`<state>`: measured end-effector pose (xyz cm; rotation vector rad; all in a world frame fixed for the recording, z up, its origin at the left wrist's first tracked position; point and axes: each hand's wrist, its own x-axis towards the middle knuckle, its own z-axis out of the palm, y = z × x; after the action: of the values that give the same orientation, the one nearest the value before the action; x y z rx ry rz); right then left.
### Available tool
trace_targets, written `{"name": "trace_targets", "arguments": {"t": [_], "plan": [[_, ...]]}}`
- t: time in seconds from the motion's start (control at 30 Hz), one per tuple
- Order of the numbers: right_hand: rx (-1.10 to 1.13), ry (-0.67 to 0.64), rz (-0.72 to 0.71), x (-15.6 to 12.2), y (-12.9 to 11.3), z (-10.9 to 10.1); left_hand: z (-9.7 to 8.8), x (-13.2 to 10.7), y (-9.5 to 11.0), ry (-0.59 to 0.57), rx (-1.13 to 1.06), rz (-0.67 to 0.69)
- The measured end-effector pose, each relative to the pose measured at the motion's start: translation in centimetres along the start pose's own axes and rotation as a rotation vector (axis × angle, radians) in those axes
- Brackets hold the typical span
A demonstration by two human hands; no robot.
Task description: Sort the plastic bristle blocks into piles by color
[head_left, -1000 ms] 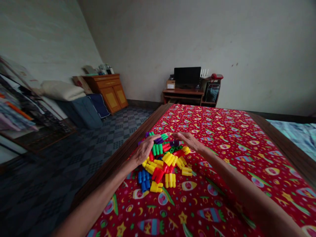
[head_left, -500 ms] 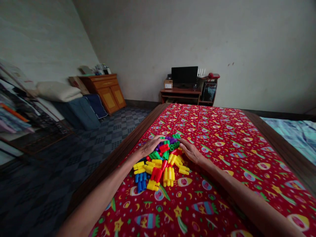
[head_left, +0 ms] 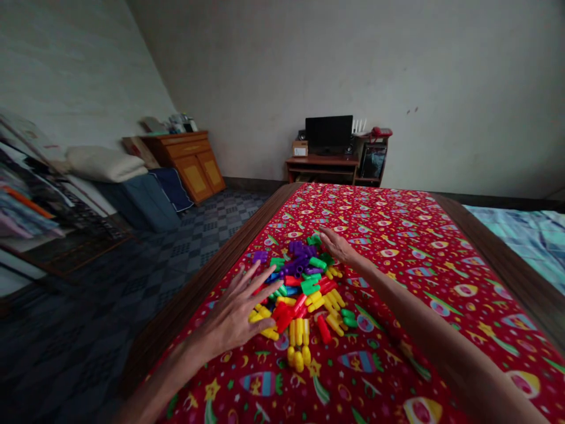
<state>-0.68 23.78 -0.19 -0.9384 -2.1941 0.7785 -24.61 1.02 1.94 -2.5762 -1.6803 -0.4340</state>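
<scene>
A loose pile of plastic building blocks lies on the red patterned cloth (head_left: pixel 388 365). Each block looks like short rounded tubes joined side by side. Purple blocks (head_left: pixel 301 262) are at the far side, with a green block (head_left: pixel 310 285) and red blocks in the middle. Close to me are yellow blocks (head_left: pixel 299 333). My left hand (head_left: pixel 233 312) hovers over or touches the pile's left edge, fingers spread, hiding some pieces. At the far right edge, my right hand (head_left: pixel 338 246) is stretched out beside green pieces, fingers straight and holding nothing visible.
The cloth covers a long table with a dark wooden edge (head_left: pixel 189 294) on the left. Beyond stands a desk with a monitor (head_left: pixel 329 134). A wooden cabinet (head_left: pixel 194 162) is at the back left, and checked bedding (head_left: pixel 525 241) lies at the right.
My left hand has come back toward me and spread its fingers. My right hand has shifted slightly farther off. The blocks are more spread out, with several turned or moved.
</scene>
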Motion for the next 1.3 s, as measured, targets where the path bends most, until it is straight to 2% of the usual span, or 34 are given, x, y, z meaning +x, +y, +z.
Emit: {"name": "trace_targets", "arguments": {"t": [0.1, 0.17, 0.23, 0.33, 0.43, 0.47, 0.53, 0.63, 0.73, 0.83, 0.9, 0.93, 1.0, 1.07, 1.17, 1.23, 1.3], "plan": [[-0.001, -0.175, -0.085, 0.5, -0.9, 1.8, 2.6, -1.9, -0.4, 0.002, 0.087, -0.031], [0.084, -0.309, -0.148, 0.2, -2.1, 2.4, 3.9, -1.6, -0.9, 0.039, 0.080, -0.039], [0.192, -0.373, -0.169, -0.5, -3.1, 1.9, 4.4, -0.2, -1.5, 0.105, 0.010, -0.047], [0.228, -0.316, -0.142, -2.3, -4.0, -0.3, 4.3, 2.7, -3.4, 0.252, -0.125, -0.128], [0.131, -0.259, -0.176, -5.3, -4.5, -2.4, 3.9, 5.4, -6.1, 0.357, -0.153, -0.263], [0.073, -0.277, -0.231, -6.5, -4.9, -2.6, 3.8, 6.3, -7.0, 0.342, -0.159, -0.308], [-0.081, -0.355, -0.381, -8.8, -5.7, -2.2, 3.6, 8.0, -8.4, 0.227, -0.231, -0.383], [-0.315, -0.445, -0.540, -11.1, -6.7, -0.1, 3.5, 10.5, -8.7, 0.037, -0.377, -0.369], [-0.449, -0.377, -0.495, -11.5, -6.8, 1.0, 3.5, 12.7, -6.4, -0.049, -0.426, -0.259], [-0.443, -0.311, -0.424, -11.6, -5.9, -0.2, 3.3, 13.6, -2.6, -0.141, -0.474, -0.104], [-0.345, -0.286, -0.416, -12.2, -5.1, -1.9, 2.8, 13.1, -0.6, -0.149, -0.479, 0.029], [-0.285, -0.257, -0.397, -12.7, -4.6, -3.0, 2.4, 12.5, 0.0, -0.116, -0.460, 0.077], [-0.179, -0.163, -0.313, -14.0, -3.5, -4.9, 1.7, 10.5, 0.0, -0.014, -0.377, 0.082], [-0.127, -0.049, -0.196, -15.2, -2.0, -6.6, 1.6, 7.9, -1.4, 0.092, -0.265, -0.024], [-0.126, 0.109, -0.039, -16.2, 1.3, -8.1, 2.9, 4.4, -4.4, 0.155, -0.132, -0.286], [-0.136, 0.217, 0.065, -16.3, 3.7, -8.5, 4.5, 3.3, -5.8, 0.142, -0.100, -0.416], [-0.133, 0.318, 0.155, -16.1, 5.8, -8.5, 5.9, 3.5, -6.1, 0.167, -0.111, -0.412]]}}
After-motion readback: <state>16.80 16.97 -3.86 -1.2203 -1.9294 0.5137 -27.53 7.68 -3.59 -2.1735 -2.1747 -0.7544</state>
